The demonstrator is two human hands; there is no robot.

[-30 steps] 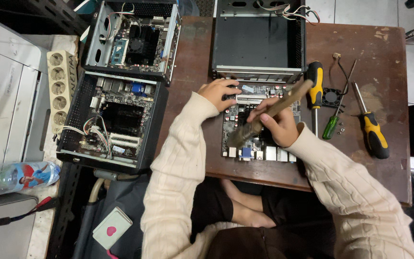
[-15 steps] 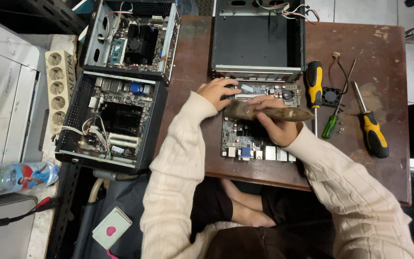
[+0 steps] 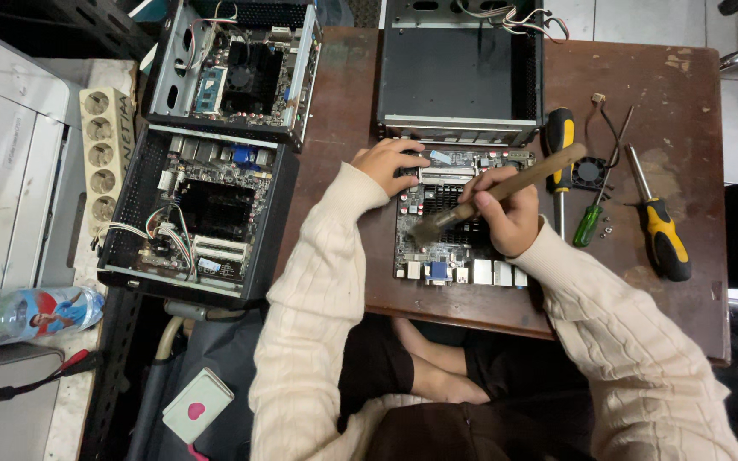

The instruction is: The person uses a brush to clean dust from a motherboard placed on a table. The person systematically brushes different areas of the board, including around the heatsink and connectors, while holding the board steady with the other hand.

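Gripping a wooden-handled brush (image 3: 506, 189), the right hand (image 3: 506, 218) is closing its fingers around the shaft near the ferrule, angling the bristles down onto the motherboard (image 3: 454, 213), which is lying flat on the brown table (image 3: 694, 213) in front of the person. The left hand (image 3: 390, 162) is pressing curled fingers on the board's upper left corner, seemingly steadying it; it is holding nothing. Just right of the board, 3 screwdrivers are lying handy: a yellow-and-black one (image 3: 559, 145), a green one (image 3: 593, 218) and another yellow one (image 3: 661, 230), with a small fan (image 3: 589, 172) between them. An empty case (image 3: 459, 72) is sitting behind the board. On the left, 2 open computers (image 3: 215, 145) are standing beside a power strip (image 3: 106, 154) and a bottle (image 3: 36, 312).
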